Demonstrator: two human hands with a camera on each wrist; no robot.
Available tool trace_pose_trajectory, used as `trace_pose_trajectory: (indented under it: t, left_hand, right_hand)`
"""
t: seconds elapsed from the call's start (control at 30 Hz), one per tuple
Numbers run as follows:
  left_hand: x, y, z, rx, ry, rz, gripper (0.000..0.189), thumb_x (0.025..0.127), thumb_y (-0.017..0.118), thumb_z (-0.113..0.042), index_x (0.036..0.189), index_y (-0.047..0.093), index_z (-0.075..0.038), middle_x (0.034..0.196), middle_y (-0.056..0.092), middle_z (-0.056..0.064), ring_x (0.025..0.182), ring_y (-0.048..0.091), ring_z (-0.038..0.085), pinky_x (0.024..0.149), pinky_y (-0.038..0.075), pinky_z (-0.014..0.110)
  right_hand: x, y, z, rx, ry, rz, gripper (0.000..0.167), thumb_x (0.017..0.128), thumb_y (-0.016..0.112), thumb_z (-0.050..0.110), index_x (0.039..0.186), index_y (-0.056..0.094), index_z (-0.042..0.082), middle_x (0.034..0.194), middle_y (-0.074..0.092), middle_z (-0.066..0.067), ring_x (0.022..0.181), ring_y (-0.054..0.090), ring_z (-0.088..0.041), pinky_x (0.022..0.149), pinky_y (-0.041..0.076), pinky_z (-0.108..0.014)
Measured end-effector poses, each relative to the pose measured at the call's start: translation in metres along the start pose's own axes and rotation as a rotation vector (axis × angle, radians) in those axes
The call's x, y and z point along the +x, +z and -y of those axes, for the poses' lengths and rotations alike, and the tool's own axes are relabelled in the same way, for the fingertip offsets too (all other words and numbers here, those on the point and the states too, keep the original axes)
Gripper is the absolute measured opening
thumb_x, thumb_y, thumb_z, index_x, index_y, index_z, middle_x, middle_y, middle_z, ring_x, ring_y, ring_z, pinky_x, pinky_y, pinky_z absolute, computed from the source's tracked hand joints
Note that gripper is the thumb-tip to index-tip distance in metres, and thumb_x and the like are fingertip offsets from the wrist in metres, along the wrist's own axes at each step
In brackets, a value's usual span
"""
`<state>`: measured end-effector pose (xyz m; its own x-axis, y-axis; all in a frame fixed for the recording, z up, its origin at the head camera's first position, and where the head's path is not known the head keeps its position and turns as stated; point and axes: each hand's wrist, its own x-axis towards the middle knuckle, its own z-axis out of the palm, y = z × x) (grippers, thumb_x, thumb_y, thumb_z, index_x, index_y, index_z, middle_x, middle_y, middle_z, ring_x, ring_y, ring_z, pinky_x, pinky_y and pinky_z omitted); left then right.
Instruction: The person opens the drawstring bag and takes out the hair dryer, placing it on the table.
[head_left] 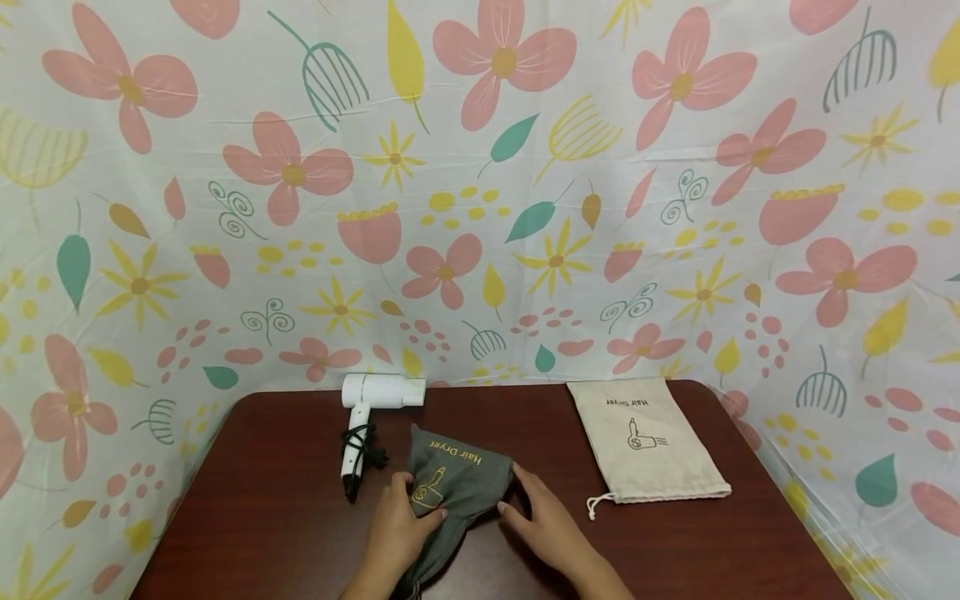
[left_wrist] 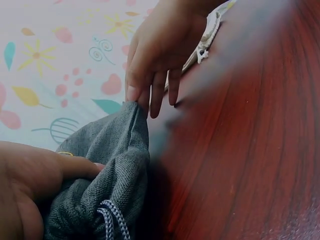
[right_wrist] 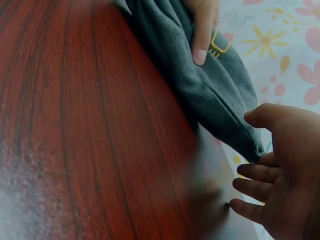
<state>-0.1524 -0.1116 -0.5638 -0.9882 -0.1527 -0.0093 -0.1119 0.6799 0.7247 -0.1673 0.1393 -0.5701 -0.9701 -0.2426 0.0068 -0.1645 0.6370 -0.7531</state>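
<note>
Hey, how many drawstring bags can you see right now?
2: the gray bag held in the person's left grip, and the beige bag lying on the right side of the table. Another could be hidden inside or underneath; I can't tell.

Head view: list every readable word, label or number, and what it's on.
"Hair Dryer": yellow print on the gray drawstring bag, upside down in this view.
"Hair Dryer": dark print on the beige drawstring bag, also upside down.
White folding hair dryer: no text readable; any marking is too small to make out.
</note>
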Motion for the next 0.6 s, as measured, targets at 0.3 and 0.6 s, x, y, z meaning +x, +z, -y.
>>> trace_pose_trajectory:
  t: [0.3, 0.6]
  left_hand:
    - [-0.0029, 0.0039, 0.0002, 0.008, 0.031, -0.021, 0.074, 0.069, 0.092, -0.031, 0.124, 0.051, -0.003, 0.099, 0.060, 0.014, 0.085, 0.059, 0.025, 0.068, 0.046, 0.041]
    - [-0.0067, -0.0057, -0.0015, 0.032, 0.026, 0.038, 0.077, 0.073, 0.089, -0.036, 0.132, 0.054, -0.001, 0.117, 0.059, 0.020, 0.105, 0.060, 0.036, 0.081, 0.051, 0.051]
  right_hand:
    - [0.0008, 0.0005, -0.0027, -0.049, -0.008, -0.053, 0.067, 0.096, 0.067, 0.036, 0.151, 0.044, 0.005, 0.148, 0.054, -0.014, 0.138, 0.051, -0.034, 0.110, 0.041, -0.055]
    - [-0.0017, -0.0037, -0.0003, -0.048, -0.033, -0.109, 0.063, 0.096, 0.069, 0.030, 0.151, 0.046, 0.009, 0.155, 0.044, -0.011, 0.142, 0.046, -0.032, 0.109, 0.043, -0.055]
